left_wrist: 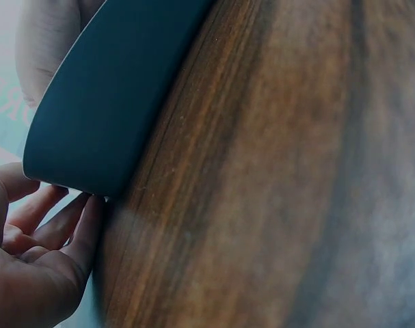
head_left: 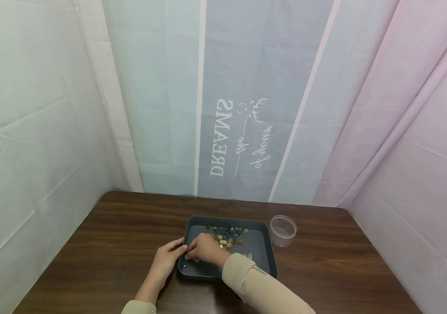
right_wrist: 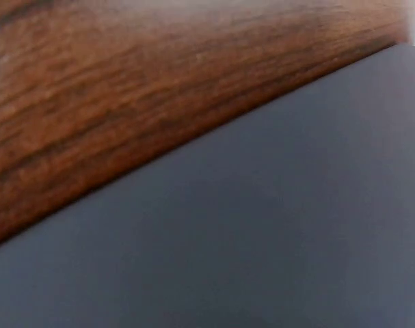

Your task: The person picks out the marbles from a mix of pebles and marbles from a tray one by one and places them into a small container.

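Note:
On the table stands a dark grey rectangular tray (head_left: 260,244). At its left rim is my left hand (head_left: 164,261), thumb at the top edge and fingers against the outer wall; the left wrist view shows the fingers (left_wrist: 87,225) touching that wall. My right hand (head_left: 206,249) reaches over the tray, fingers curled, pinching a small pale piece at the left side, mostly hidden. Just below the fingertips lies a small clear glass bead (head_left: 184,264). Tan and white pebbles (head_left: 223,242) are grouped beyond the right hand. Blue and green glass marbles (head_left: 229,231) lie along the far side.
A clear round plastic tub (head_left: 283,231) stands right of the tray. Several clear pieces (head_left: 249,256) lie in the tray, beside the right sleeve. The wooden table (head_left: 129,231) is bounded by hanging cloth (head_left: 239,65) at the back and both sides.

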`<state>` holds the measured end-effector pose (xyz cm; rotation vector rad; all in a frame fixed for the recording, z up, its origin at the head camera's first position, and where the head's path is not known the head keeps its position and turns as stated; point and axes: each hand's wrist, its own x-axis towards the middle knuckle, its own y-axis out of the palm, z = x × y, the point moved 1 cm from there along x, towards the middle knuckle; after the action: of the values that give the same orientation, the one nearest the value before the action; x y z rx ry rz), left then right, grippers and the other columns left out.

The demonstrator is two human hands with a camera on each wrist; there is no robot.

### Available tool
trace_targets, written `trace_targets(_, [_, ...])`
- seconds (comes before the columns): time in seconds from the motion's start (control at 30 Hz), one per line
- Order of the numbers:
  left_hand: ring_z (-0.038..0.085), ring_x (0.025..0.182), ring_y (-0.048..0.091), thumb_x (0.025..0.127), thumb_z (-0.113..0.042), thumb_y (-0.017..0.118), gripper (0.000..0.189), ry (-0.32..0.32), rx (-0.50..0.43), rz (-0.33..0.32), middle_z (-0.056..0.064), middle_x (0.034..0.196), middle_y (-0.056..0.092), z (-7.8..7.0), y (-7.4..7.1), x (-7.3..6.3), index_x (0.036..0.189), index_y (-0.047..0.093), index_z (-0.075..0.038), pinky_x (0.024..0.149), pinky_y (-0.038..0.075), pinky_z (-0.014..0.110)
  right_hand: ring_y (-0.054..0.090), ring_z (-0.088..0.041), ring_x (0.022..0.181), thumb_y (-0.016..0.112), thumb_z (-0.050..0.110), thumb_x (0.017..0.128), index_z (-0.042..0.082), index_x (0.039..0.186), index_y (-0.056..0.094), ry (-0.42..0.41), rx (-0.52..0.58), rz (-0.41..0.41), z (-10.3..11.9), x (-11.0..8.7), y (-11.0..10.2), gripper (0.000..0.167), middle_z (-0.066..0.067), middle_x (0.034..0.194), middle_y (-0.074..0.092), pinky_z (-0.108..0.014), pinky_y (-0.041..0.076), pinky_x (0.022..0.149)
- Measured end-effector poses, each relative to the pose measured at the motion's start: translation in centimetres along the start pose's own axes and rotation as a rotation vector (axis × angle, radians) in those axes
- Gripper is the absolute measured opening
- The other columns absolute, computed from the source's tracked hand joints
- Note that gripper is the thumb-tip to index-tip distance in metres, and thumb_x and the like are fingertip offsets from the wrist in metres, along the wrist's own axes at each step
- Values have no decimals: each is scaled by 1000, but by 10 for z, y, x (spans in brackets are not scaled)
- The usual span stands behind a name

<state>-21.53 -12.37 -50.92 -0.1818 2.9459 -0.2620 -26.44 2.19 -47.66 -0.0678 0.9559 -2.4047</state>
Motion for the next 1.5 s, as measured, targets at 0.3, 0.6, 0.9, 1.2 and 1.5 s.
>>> trace_targets(0.3, [36, 130, 54, 98, -26, 63, 41, -1, -5, -15, 20, 137, 61, 2, 3, 0, 133, 63, -4, 105, 45, 52, 73, -18, 69, 77, 11, 86, 3, 91, 80, 2, 173, -40, -9, -10, -23, 11, -8, 81, 77, -31, 61, 64])
trace_targets(0.6, [38, 131, 53, 98, -24, 63, 41, 16, -5, -26, 20, 137, 61, 1, 3, -2, 133, 63, -2, 104, 48, 49, 75, -27, 82, 74, 23, 90, 2, 107, 77, -16, 209, -235, -20, -39, -76, 27, -11, 89, 78, -43, 61, 73])
trace_targets(0.9, [41, 136, 48, 99, -24, 62, 42, 26, 10, -25, 21, 140, 59, -2, 0, 0, 134, 62, -3, 109, 43, 54, 76, -25, 86, 74, 21, 90, 2, 108, 77, 63, 292, -437, -50, -63, -119, 27, -14, 94, 78, -49, 59, 87])
trace_targets(1.2, [42, 139, 44, 99, -25, 61, 43, 13, 15, -18, 20, 143, 56, -2, 0, 0, 136, 60, -3, 112, 39, 56, 76, -20, 82, 75, 18, 89, 3, 108, 77, 186, 235, -610, -84, -82, -144, 24, -12, 91, 78, -43, 59, 88])
trace_targets(1.5, [42, 141, 42, 99, -27, 61, 44, 1, 16, -8, 19, 144, 55, -1, 1, 0, 137, 60, -4, 113, 37, 57, 76, -26, 92, 74, 23, 90, 3, 110, 76, 288, 132, -806, -113, -103, -169, 29, -18, 104, 76, -39, 60, 81])
